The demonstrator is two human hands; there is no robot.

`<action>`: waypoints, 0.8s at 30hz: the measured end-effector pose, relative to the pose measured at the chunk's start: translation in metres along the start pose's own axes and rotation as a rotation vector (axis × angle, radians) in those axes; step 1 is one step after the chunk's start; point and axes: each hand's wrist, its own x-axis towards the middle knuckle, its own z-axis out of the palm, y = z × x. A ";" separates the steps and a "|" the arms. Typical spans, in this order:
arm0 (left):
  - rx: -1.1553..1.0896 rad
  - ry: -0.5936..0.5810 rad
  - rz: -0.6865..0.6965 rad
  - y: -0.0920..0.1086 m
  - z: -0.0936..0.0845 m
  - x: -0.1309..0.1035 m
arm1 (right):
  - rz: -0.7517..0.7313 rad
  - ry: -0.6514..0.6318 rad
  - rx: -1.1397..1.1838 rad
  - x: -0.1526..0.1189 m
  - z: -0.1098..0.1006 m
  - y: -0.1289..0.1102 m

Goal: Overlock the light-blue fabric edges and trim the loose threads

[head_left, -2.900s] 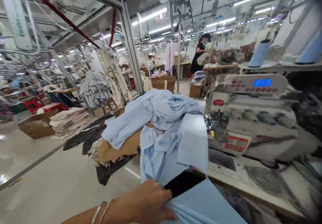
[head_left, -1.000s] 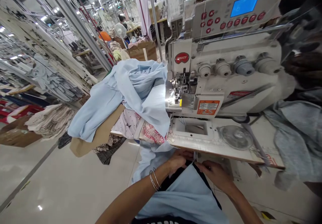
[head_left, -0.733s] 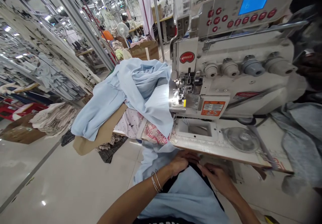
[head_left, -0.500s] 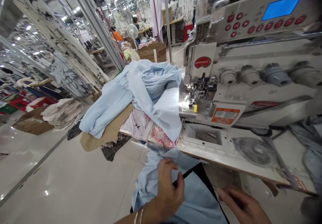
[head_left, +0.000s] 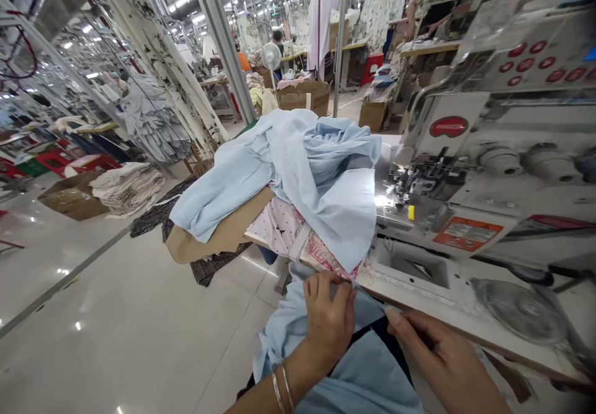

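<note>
The light-blue cloth (head_left: 288,327) lies in loose folds just off the near edge of the table (head_left: 412,293), its upper edge stretched between the left hand (head_left: 328,315), whose fingers curl closed on it, and the right hand (head_left: 437,352), whose thumb and forefinger pinch it lightly. Such limp fabric could twist or slip if that small pinch loosens, while beyond it the heap (head_left: 321,172), left of the sewing machine (head_left: 521,122), droops toward the hands and might slide down if snagged.
</note>
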 end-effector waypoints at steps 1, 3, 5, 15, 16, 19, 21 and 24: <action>-0.087 -0.023 0.026 0.000 -0.003 0.001 | 0.007 0.001 -0.011 0.001 0.000 -0.001; -0.345 -0.107 0.019 0.002 -0.015 0.004 | 0.009 -0.035 -0.005 0.004 0.000 -0.004; -0.586 -0.188 -0.072 0.004 -0.029 0.006 | 0.033 -0.122 0.061 0.007 0.000 -0.009; -0.881 -0.398 -0.508 0.005 -0.058 0.003 | 0.127 -0.418 0.397 0.021 0.021 -0.044; -0.875 -0.394 -0.503 0.005 -0.059 0.002 | 0.111 -0.448 0.399 0.023 0.023 -0.046; -0.835 -0.358 -0.489 0.003 -0.058 -0.001 | 0.057 -0.505 0.396 0.029 0.027 -0.052; -0.820 -0.328 -0.462 0.001 -0.058 -0.005 | 0.017 -0.512 0.381 0.031 0.028 -0.057; -0.775 -0.280 -0.409 -0.003 -0.058 -0.011 | 0.025 -0.457 0.419 0.026 0.028 -0.059</action>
